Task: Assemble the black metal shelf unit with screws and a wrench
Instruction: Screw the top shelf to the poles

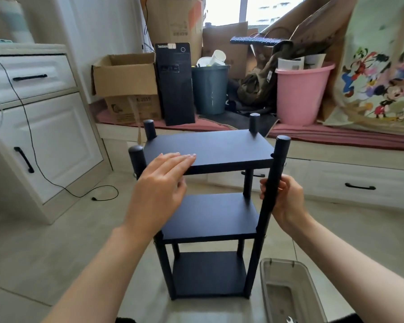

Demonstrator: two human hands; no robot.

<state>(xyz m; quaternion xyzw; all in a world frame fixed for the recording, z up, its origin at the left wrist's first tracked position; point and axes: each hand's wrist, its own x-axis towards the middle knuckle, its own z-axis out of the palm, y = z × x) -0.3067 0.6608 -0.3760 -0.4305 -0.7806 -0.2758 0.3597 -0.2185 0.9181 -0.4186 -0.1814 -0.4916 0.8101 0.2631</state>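
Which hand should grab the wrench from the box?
Probably the right hand. The wrench lies in the plastic box on that side. It would have to let go of the post first; the left hand rests flat on the top shelf.

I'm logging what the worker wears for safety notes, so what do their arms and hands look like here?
Both forearms are bare, with no sleeves in view. The left hand and right hand wear no gloves, and no rings, watch or wristbands show. The left hand's fingernails look short and plain.
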